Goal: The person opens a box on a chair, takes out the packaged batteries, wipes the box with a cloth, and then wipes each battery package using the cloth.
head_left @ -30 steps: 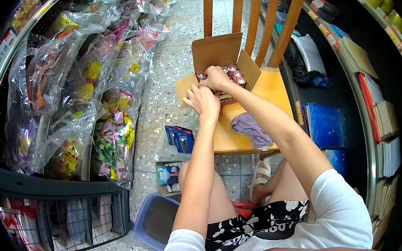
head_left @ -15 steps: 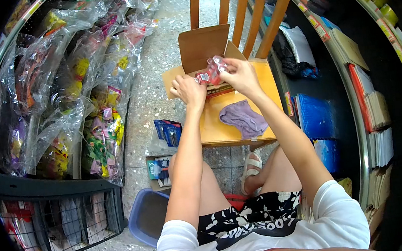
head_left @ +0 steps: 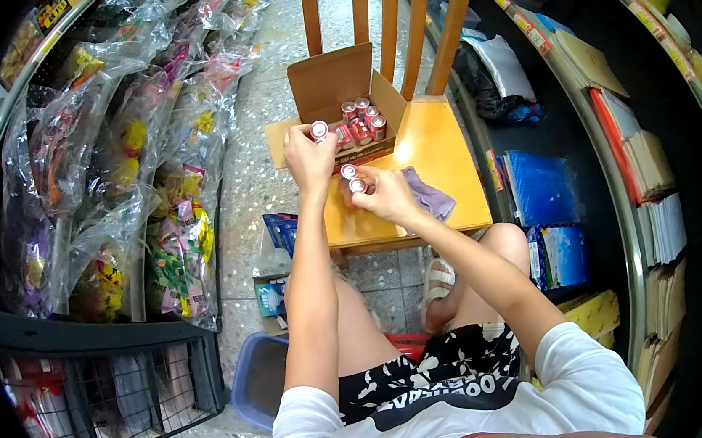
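My left hand (head_left: 309,157) is closed on a red battery (head_left: 320,130) with a pale round end, at the left front corner of an open cardboard box (head_left: 329,82). Lower down, just in front of the box, my right hand (head_left: 388,195) grips a pair of red batteries (head_left: 349,173) side by side, ends facing up. Inside the box several more red batteries (head_left: 377,123) stand or lie together. The box rests on a wooden chair seat (head_left: 450,150). A crumpled purple cloth (head_left: 431,197) lies on the seat, partly behind my right hand.
Blue blister packs (head_left: 281,230) lie left of the chair. A blue plastic bin (head_left: 252,380) stands on the floor. Shelves of plastic-wrapped artificial flowers (head_left: 136,138) line the left side; a shelf with blue packages (head_left: 544,188) and envelopes (head_left: 657,168) runs along the right.
Both hands were together over the box at a red pack with clear plastic. They have separated; my right hand has come down and toward me with two batteries. The view has shifted slightly.
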Tool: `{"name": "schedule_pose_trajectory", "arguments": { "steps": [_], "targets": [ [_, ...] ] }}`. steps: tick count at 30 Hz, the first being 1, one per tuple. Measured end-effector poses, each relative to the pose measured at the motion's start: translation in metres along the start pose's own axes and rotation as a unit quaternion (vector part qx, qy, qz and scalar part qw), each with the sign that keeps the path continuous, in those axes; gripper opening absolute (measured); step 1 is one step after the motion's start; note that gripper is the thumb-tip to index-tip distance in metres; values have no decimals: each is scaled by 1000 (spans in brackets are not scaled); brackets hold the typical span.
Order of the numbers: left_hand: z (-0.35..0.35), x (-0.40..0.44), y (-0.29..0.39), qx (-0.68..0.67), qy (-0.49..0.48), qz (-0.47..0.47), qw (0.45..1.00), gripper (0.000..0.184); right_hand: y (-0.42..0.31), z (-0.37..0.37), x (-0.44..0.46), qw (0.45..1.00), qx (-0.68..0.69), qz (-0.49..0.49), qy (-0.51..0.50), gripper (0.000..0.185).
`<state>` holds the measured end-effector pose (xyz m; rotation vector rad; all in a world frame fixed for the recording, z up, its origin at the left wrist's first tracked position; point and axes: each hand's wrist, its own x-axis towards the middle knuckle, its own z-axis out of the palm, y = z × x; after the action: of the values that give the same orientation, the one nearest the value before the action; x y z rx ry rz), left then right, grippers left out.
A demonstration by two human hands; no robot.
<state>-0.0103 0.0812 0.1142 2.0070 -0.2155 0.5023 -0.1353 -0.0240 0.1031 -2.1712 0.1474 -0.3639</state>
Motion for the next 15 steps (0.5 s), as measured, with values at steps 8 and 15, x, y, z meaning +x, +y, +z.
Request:
{"name": "schedule_pose_trajectory", "arguments": {
  "steps": [8, 15],
  "targets": [
    [-54, -26, -3, 69, -172, -42, 982, 37, 14, 18, -7, 995, -93, -22, 35, 44],
    [-40, -37, -16, 124, -286, -64, 948, 35, 16, 21, -10, 991, -117, -49, 45, 35]
  ]
}}
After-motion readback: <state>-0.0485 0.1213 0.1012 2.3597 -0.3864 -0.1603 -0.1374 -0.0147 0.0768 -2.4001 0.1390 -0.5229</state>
